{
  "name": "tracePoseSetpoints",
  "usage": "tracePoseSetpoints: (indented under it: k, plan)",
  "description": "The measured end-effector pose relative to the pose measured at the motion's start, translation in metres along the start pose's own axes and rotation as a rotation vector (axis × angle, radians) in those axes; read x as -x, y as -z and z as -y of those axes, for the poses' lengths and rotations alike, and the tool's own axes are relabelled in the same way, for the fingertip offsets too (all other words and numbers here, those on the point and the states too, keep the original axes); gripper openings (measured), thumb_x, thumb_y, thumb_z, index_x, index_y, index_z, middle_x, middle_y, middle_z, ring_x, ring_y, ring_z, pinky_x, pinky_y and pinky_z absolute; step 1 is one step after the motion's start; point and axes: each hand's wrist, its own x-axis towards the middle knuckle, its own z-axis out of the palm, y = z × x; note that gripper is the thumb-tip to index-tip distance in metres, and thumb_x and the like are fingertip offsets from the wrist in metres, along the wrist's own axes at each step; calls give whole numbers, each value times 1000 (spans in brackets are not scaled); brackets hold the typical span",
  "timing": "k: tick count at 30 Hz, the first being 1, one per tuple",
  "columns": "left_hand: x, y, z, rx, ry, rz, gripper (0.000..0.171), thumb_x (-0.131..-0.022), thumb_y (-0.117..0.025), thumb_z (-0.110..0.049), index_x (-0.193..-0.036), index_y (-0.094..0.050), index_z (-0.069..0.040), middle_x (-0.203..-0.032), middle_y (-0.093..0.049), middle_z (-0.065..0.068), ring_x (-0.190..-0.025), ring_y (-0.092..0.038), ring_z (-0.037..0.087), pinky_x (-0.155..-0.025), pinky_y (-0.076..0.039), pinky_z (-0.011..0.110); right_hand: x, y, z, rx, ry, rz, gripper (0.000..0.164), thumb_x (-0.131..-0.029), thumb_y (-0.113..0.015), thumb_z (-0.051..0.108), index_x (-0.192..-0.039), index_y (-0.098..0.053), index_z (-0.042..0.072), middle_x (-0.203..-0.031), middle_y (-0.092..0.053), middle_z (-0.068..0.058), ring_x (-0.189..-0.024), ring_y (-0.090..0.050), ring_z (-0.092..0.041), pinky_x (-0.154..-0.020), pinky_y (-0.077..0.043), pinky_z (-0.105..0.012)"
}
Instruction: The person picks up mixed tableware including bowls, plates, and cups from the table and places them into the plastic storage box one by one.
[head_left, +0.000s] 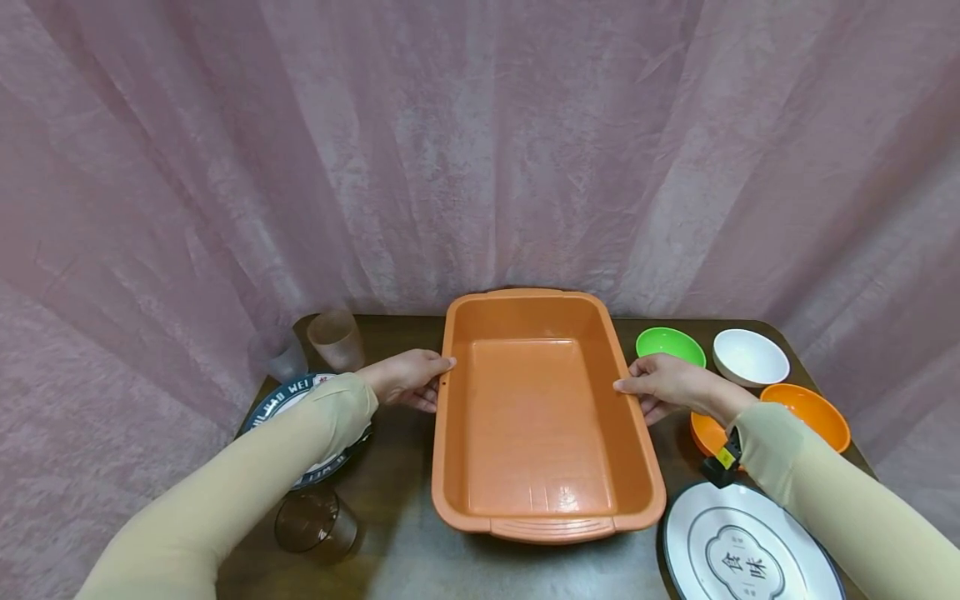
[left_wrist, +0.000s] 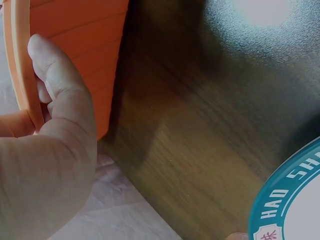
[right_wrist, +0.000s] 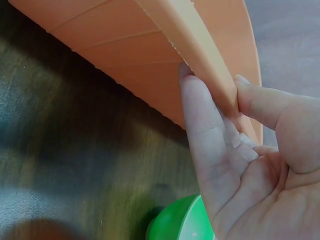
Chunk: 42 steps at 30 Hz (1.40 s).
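Note:
An orange rectangular plastic basin (head_left: 532,425) sits at the middle of the table, its inside bare. My left hand (head_left: 408,379) pinches its left rim, thumb on top and fingers below; the left wrist view shows this hand (left_wrist: 65,110) against the basin's ribbed outer wall (left_wrist: 85,35). On the opposite side, my right hand (head_left: 663,385) pinches the right rim the same way. Seen from the right wrist, that hand (right_wrist: 265,170) has its thumb over the rim and its fingers under it. A green bowl (right_wrist: 175,220) stands just below the right hand there.
To the right are a white bowl (head_left: 750,358), two orange bowls (head_left: 813,417) and a white plate (head_left: 742,508) with printed characters. At left lie a blue-rimmed plate (head_left: 273,404), a brown glass (head_left: 307,525) and two pale cups (head_left: 336,340). A pink curtain (head_left: 480,150) hangs behind the table.

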Motion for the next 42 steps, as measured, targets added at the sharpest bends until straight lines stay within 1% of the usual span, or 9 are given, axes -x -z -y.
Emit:
tracePoseSetpoints:
  k: [3, 8, 13, 17, 21, 30, 34, 42]
  plan:
    - [-3, 1, 1, 2, 1, -8, 37, -111, -46, -34, -119, -57, 1, -84, -64, 12, -64, -63, 18, -65, -61, 35, 1, -1, 0, -1, -2, -3, 30, -103, -65, 23, -110, -55, -5, -84, -72, -13, -68, -73, -23, -72, -62, -43]
    - [-3, 2, -1, 1, 6, -15, 37, -111, -47, -34, -118, -58, 1, -83, -63, 11, -63, -62, 17, -65, -61, 35, 1, -1, 2, 2, 4, 0, 30, -103, -65, 23, -110, -55, -5, -85, -73, -13, -68, -73, -23, -74, -61, -45]
    - [-5, 4, -2, 7, 15, -15, 40, -111, -48, -34, -115, -60, 3, -81, -64, 11, -61, -63, 17, -66, -62, 36, 0, -1, 4, 7, 22, 3, 31, -104, -64, 23, -111, -56, -6, -87, -74, -14, -69, -73, -24, -71, -62, -42]
    - [-7, 5, -3, 15, 16, -12, 39, -111, -47, -34, -114, -60, 3, -81, -65, 11, -60, -63, 17, -64, -61, 34, 0, -1, 5, 10, 28, 1, 30, -104, -64, 22, -110, -56, -7, -86, -74, -14, -67, -73, -23, -69, -62, -41]
    - [-10, 6, -3, 21, 17, -6, 37, -111, -47, -34, -114, -58, 2, -80, -64, 11, -61, -63, 17, -61, -61, 33, 0, -1, 7, 16, 30, 1, 30, -104, -63, 22, -109, -55, -6, -85, -74, -13, -66, -72, -22, -70, -62, -43]
    - [-13, 7, -6, 9, 16, -13, 37, -111, -47, -34, -117, -57, 1, -81, -63, 11, -61, -63, 17, -64, -61, 33, -2, 1, 7, 30, 26, -9, 31, -104, -63, 23, -111, -56, -7, -87, -74, -13, -69, -74, -24, -71, -62, -43]
    - [-12, 6, -8, 5, 17, -23, 37, -110, -48, -34, -116, -57, 1, -81, -64, 11, -61, -63, 17, -64, -61, 34, -3, 1, 8, 12, 16, -18, 32, -104, -64, 23, -112, -56, -7, -88, -75, -14, -72, -74, -25, -71, -61, -44]
    - [-13, 7, -10, 11, 28, -26, 37, -110, -48, -34, -115, -58, 1, -81, -63, 11, -63, -64, 18, -68, -62, 36, -6, 3, 8, 15, 19, -26, 32, -104, -64, 22, -111, -56, -8, -86, -74, -13, -70, -74, -25, -71, -62, -43]
